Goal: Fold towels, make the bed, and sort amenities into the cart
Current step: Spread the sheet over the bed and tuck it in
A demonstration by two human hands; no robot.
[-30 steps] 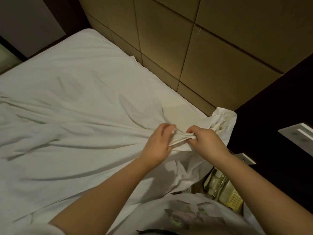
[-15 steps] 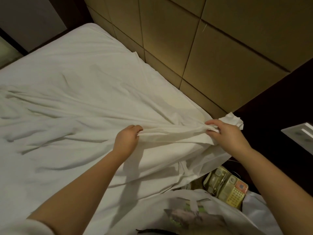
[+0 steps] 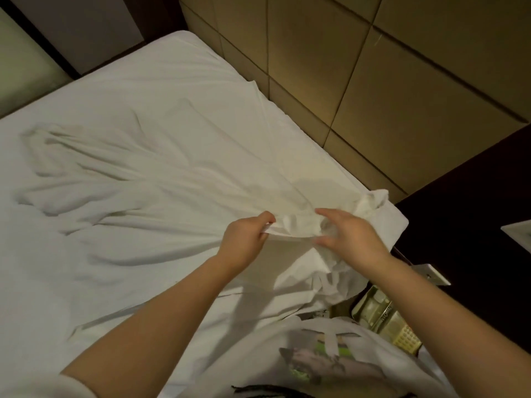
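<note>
A white bed sheet (image 3: 149, 173) lies wrinkled over the mattress, with folds running toward my hands. My left hand (image 3: 244, 239) pinches a gathered edge of the sheet near the bed's near right corner. My right hand (image 3: 350, 234) hovers just to the right with fingers and thumb spread, over the bunched cloth, holding nothing. A loose crumple of sheet (image 3: 370, 201) sits at the mattress corner.
A tan padded headboard wall (image 3: 359, 81) runs along the bed's far side. To the right stands a dark nightstand (image 3: 471, 225). A beige telephone (image 3: 385, 320) lies below it by my right forearm. At the top left is a dark frame (image 3: 34, 38).
My hands have come back together: the left slid right along the sheet's edge, and the right let go of the corner and opened. The camera has shifted.
</note>
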